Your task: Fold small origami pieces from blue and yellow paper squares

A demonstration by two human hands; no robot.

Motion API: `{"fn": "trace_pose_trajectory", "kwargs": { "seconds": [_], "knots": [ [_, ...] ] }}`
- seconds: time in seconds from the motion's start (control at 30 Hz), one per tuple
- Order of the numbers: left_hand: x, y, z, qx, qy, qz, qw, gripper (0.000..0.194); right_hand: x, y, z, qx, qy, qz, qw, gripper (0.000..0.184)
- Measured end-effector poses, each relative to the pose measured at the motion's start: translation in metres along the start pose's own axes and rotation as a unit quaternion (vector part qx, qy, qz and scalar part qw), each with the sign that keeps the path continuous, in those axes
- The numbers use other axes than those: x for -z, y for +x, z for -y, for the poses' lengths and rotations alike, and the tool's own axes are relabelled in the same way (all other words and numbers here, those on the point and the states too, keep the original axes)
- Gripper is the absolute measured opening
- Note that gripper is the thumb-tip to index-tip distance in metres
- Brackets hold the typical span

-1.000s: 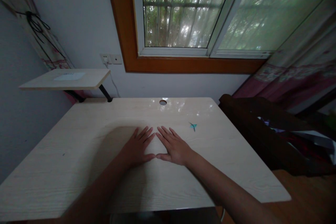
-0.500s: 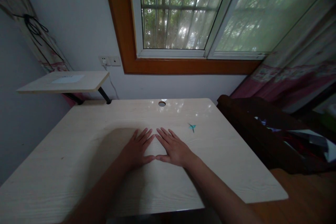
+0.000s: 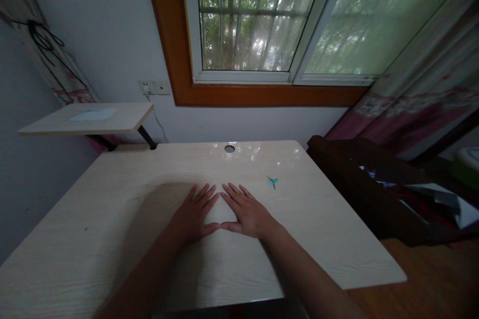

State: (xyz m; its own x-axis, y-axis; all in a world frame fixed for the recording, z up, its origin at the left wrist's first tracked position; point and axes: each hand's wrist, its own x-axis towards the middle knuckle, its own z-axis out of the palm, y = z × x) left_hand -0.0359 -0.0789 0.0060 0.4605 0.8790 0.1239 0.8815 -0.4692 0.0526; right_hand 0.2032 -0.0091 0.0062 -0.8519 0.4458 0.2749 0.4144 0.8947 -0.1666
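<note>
On the counter [image 3: 337,239], the left hand [image 3: 191,217] and right hand [image 3: 250,214] are being rested palm-down, fingers spread, best pressed lightly and evenly; a teal object [image 3: 273,182] is being supported toward the far right corner.

Since the earlier pictures, the view has been turned slightly, and the shelf [image 3: 129,120], the window [image 3: 258,25] and the table [image 3: 325,244] are displaced toward the left of the frame. The right forearm [image 3: 299,261] is found to have been drawn inward where the table's near edge is crossed; a wider band of shadow [image 3: 279,271] is now exposed beside it. A slight inward shift is also noted at the left forearm [image 3: 149,264]. More of a green item [image 3: 466,165] is revealed at the right margin.
</note>
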Motion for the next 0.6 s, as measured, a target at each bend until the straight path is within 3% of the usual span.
{"fn": "trace_pose_trajectory", "kwargs": {
  "seconds": [0.6],
  "knots": [
    [-0.0007, 0.0002, -0.0001, 0.0, -0.005, 0.001, 1.0, 0.081, 0.0004, 0.0005, -0.0002, 0.0, 0.001, 0.008, 1.0, 0.089]
  ]
}}
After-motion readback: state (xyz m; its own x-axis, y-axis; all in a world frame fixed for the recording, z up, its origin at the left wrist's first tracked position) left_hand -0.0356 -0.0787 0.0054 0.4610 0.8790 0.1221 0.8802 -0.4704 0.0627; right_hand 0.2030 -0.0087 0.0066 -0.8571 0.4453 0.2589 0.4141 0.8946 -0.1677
